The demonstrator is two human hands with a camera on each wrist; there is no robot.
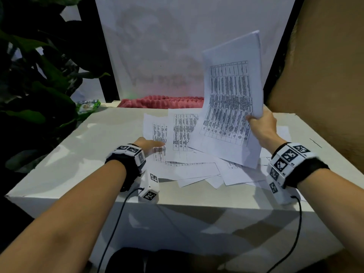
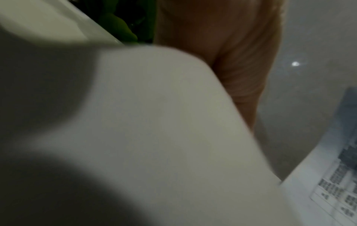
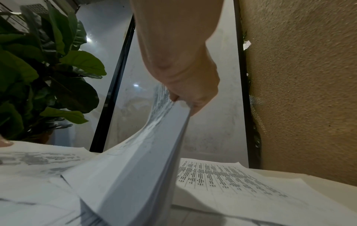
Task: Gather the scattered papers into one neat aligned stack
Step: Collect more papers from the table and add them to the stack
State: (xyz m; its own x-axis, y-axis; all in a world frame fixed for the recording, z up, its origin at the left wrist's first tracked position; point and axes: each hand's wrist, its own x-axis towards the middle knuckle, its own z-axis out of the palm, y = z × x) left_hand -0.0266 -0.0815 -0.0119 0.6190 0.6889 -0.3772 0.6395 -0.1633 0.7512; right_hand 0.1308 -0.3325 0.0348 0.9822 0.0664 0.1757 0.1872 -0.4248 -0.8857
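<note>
Several white printed sheets point(image 1: 189, 168) lie scattered and overlapping on a white table point(image 1: 82, 154). My right hand point(image 1: 260, 123) pinches the right edge of a thick bundle of papers point(image 1: 230, 101), standing nearly upright with its lower edge on the pile. The right wrist view shows the hand point(image 3: 185, 91) gripping that bundle point(image 3: 146, 160) from above. My left hand point(image 1: 149, 144) lies flat with straight fingers on a printed sheet point(image 1: 157, 138) at the pile's left side. The left wrist view is blurred; only a pale surface and a printed sheet point(image 2: 328, 191) show.
A large-leafed plant point(image 1: 39, 85) stands left of the table. A red textured cloth point(image 1: 163, 102) and a small green packet point(image 1: 86, 106) lie at the table's far edge. A rough tan wall point(image 1: 325, 75) rises on the right. Cables hang from both wristbands.
</note>
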